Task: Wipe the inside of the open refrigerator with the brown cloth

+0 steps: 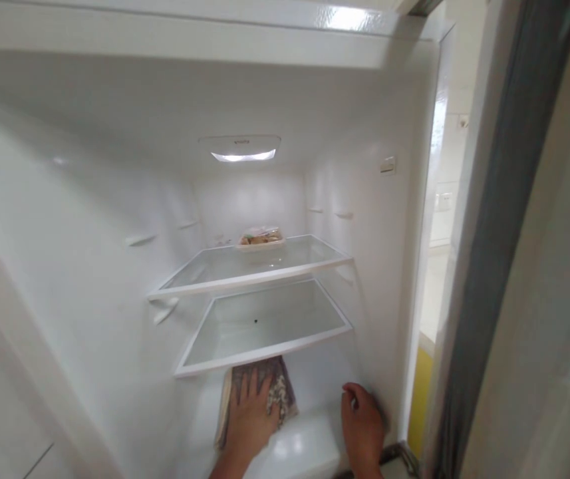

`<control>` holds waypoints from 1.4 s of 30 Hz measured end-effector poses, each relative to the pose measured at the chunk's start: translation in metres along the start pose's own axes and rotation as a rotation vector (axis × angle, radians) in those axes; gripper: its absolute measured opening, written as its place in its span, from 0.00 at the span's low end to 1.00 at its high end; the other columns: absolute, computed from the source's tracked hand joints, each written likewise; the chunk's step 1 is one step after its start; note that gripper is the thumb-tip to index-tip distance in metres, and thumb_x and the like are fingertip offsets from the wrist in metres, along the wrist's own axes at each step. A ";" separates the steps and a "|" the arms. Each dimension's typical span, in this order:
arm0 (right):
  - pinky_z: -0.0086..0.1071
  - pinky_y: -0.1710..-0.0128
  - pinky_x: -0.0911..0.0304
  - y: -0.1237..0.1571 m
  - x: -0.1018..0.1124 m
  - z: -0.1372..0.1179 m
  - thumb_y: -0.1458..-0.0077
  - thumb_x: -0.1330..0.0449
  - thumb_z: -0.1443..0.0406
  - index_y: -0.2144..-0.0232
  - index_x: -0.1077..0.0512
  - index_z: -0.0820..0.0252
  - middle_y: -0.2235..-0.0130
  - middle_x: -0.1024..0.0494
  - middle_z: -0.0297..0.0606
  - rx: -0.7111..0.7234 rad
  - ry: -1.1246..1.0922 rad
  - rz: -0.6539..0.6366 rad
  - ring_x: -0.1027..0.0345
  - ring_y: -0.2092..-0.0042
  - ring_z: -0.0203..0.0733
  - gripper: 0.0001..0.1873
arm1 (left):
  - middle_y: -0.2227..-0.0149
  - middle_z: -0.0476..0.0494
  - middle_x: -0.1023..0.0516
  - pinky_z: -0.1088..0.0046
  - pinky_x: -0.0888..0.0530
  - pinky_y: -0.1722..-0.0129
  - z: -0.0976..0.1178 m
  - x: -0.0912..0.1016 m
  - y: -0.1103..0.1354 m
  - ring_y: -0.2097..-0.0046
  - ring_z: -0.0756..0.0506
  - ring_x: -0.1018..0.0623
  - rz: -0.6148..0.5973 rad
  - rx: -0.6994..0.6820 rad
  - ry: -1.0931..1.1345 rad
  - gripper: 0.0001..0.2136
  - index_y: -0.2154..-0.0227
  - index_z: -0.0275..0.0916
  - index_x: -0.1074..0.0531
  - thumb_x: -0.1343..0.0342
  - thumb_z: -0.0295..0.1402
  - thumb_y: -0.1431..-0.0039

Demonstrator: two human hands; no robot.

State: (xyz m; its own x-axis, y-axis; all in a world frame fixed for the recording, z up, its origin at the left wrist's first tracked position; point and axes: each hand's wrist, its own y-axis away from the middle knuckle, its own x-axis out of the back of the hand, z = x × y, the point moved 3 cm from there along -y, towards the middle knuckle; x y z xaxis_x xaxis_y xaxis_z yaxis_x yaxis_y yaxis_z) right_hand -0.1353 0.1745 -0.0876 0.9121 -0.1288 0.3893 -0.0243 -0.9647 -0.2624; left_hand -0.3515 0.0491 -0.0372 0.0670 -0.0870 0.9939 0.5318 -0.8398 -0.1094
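Observation:
My left hand (pixel 252 416) lies flat, fingers spread, on a folded dark cloth (pixel 287 392) with a pale leafy pattern. The cloth rests on the white floor (pixel 309 386) of a refrigerator, just below the lower glass shelf (pixel 285 316). To the right, my right hand (pixel 363 426) is curled into a loose fist near the right inner wall (pixel 379 299). Nothing shows in its fingers.
A white-framed upper glass shelf (pixel 199 269) bears a tray of wrapped food (pixel 261 238) at the back. Shelf supports (pixel 142 240) stick out of the side walls. A lit lamp (pixel 243 156) is overhead. The door (pixel 504 233) stands open at the right.

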 end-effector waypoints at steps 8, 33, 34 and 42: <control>0.40 0.56 0.36 -0.003 0.005 0.002 0.48 0.51 0.52 0.65 0.22 0.54 0.63 0.17 0.41 -0.078 -0.116 -0.051 0.24 0.62 0.50 0.21 | 0.31 0.37 0.40 0.48 0.36 0.34 -0.078 0.005 0.044 0.32 0.34 0.36 -0.025 -0.002 -0.085 0.26 0.37 0.46 0.36 0.53 0.36 0.39; 0.36 0.58 0.26 0.022 0.075 -0.034 0.49 0.46 0.50 0.65 0.21 0.58 0.61 0.16 0.44 0.013 -0.386 -0.113 0.22 0.60 0.48 0.22 | 0.32 0.36 0.37 0.29 0.41 0.36 0.194 -0.058 0.051 0.31 0.27 0.39 0.182 -0.184 0.211 0.27 0.34 0.52 0.43 0.50 0.37 0.37; 0.36 0.58 0.26 0.022 0.076 -0.033 0.49 0.46 0.50 0.65 0.21 0.58 0.61 0.16 0.45 0.007 -0.383 -0.116 0.22 0.59 0.48 0.22 | 0.31 0.37 0.40 0.30 0.43 0.35 0.185 -0.053 0.055 0.30 0.27 0.41 0.137 -0.192 0.239 0.28 0.34 0.52 0.44 0.50 0.35 0.37; 0.35 0.64 0.27 0.027 0.070 -0.023 0.48 0.46 0.48 0.63 0.21 0.60 0.64 0.16 0.45 0.007 -0.361 -0.206 0.22 0.62 0.49 0.25 | 0.30 0.45 0.42 0.34 0.41 0.34 0.046 -0.040 0.081 0.30 0.28 0.40 0.132 -0.158 0.181 0.30 0.35 0.55 0.43 0.47 0.40 0.40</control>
State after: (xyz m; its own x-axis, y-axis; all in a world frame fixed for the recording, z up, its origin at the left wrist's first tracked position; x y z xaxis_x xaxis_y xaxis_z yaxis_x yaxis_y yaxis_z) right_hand -0.0817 0.1345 -0.0475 0.9826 0.1565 0.1002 0.1751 -0.9601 -0.2178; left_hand -0.2722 0.0097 -0.0862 -0.0326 -0.2842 0.9582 0.3888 -0.8868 -0.2498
